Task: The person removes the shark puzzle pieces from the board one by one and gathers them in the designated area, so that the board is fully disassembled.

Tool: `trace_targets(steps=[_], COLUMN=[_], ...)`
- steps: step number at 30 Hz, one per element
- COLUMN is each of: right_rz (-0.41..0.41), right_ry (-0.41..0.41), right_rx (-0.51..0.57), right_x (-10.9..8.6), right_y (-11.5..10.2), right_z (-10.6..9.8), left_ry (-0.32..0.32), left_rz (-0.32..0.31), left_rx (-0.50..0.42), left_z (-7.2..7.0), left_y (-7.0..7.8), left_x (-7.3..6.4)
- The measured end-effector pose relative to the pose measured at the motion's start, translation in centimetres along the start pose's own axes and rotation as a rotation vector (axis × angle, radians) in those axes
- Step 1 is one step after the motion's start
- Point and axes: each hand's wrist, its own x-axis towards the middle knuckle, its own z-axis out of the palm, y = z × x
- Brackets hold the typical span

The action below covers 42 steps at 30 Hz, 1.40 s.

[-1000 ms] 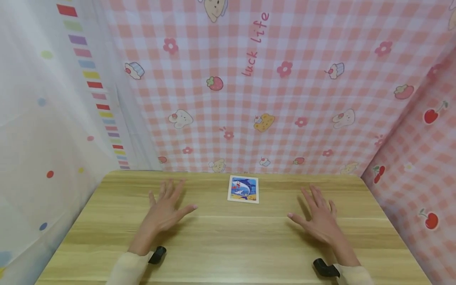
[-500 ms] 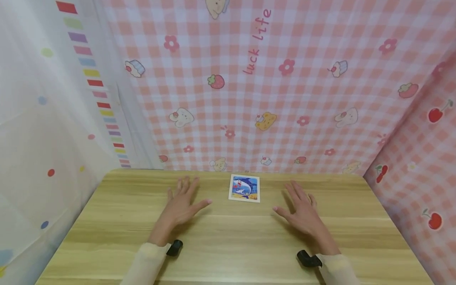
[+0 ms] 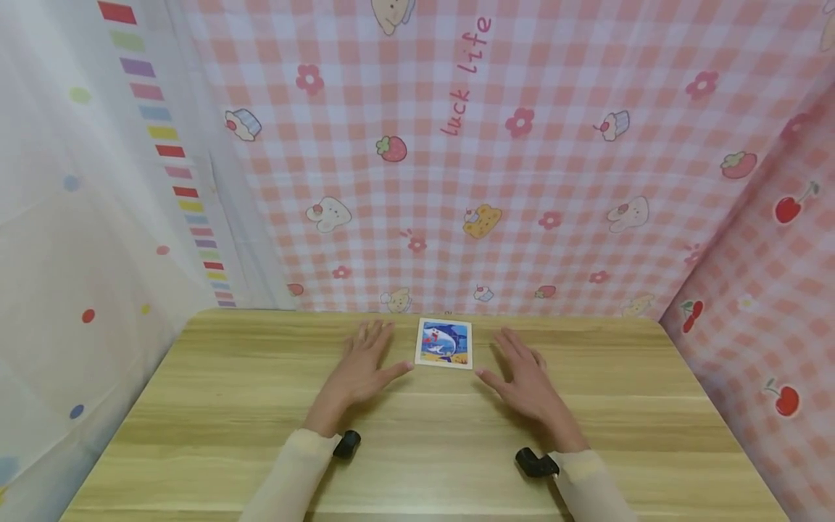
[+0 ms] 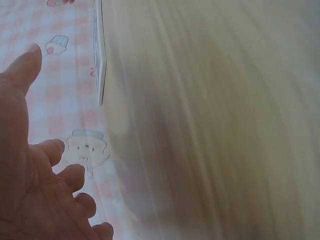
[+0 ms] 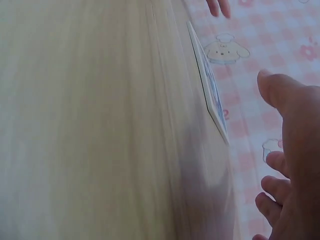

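Note:
A square picture puzzle [image 3: 444, 344] with a white border and a blue dolphin-like scene lies flat near the table's back edge. My left hand [image 3: 362, 368] is just left of it, fingers spread, thumb tip close to its lower left corner. On the other side my right hand [image 3: 525, 380] hovers with fingers extended and its thumb near the lower right corner. Both hands hold nothing. From the left wrist the picture puzzle [image 4: 99, 55] appears edge-on as a thin board beyond the thumb. The right wrist view has the same thin board [image 5: 207, 82] left of the thumb.
The wood-grain table [image 3: 417, 449] ends at a pink checked cloth [image 3: 443, 181] hanging behind it. A white dotted cloth [image 3: 98, 254] hangs on the left and a cherry-print cloth [image 3: 770, 304] on the right. Black wrist-worn pieces [image 3: 536, 462] sit at both cuffs.
Both hands have moved inward from the sides toward the picture puzzle, staying spread. The picture puzzle has stayed in its place on the table; the head view has shifted slightly.

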Motion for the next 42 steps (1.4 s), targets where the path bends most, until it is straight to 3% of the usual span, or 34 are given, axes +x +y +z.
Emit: trace_targets(steps=[5, 19, 28, 35, 42], right_rz=[0.021, 0.025, -0.005, -0.008, -0.009], right_ry=[-0.011, -0.009, 0.045, 0.029, 0.017], right_rx=[0.046, 0.115, 0.054, 0.059, 0.054], right_x=[0.7, 2.0, 2.5, 2.7, 2.3], right_y=[-0.6, -1.9, -2.0, -2.5, -2.0], right_z=[0.7, 2.7, 3.6, 3.6, 3.3], left_ry=[-0.039, -0.068, -0.123, -0.156, -0.161], left_rz=[0.013, 0.061, 0.078, 0.057, 0.042], left_rx=[0.006, 0.028, 0.083, 0.161, 0.163], left_z=[0.7, 2.4, 2.3, 1.9, 2.0], left_y=[1.0, 2.7, 3.2, 3.5, 4.7], left_x=[0.8, 2.9, 3.3, 3.4, 3.0])
